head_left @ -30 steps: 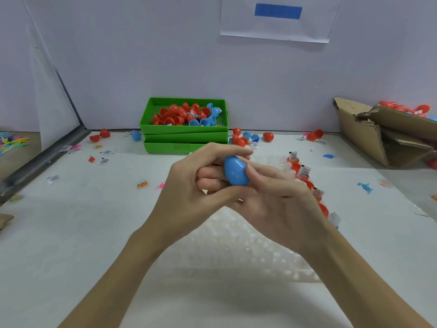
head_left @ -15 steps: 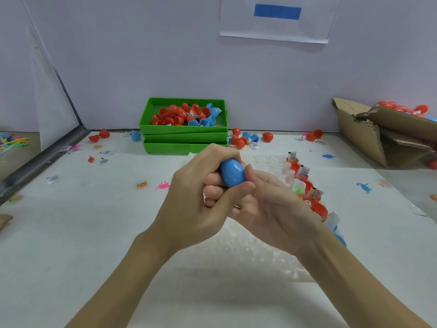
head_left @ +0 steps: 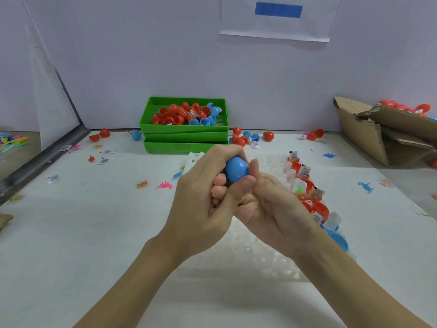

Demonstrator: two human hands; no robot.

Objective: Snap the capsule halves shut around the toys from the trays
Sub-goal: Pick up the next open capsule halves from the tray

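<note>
A blue capsule point(head_left: 236, 170) sits between both hands above the middle of the table. My left hand point(head_left: 203, 200) curls over its top and left side, thumb pressed against its lower front. My right hand point(head_left: 272, 204) cups it from below and the right, thumb alongside. The capsule's seam is hidden by fingers. Under the hands lies a clear bubbled tray point(head_left: 248, 252). Along its right edge stand red capsule halves with toys and labels point(head_left: 305, 185) and blue halves point(head_left: 338, 240).
Stacked green trays point(head_left: 184, 138) at the back hold red and blue capsule halves. Loose capsules point(head_left: 250, 137) lie beside them. A torn cardboard box point(head_left: 378, 133) stands far right. Small toys point(head_left: 164, 185) and paper labels point(head_left: 53, 178) are scattered on the white table.
Both hands have tightened round the blue capsule; my left hand rolled further over its top and its thumb moved across the front. The capsule shifted slightly left.
</note>
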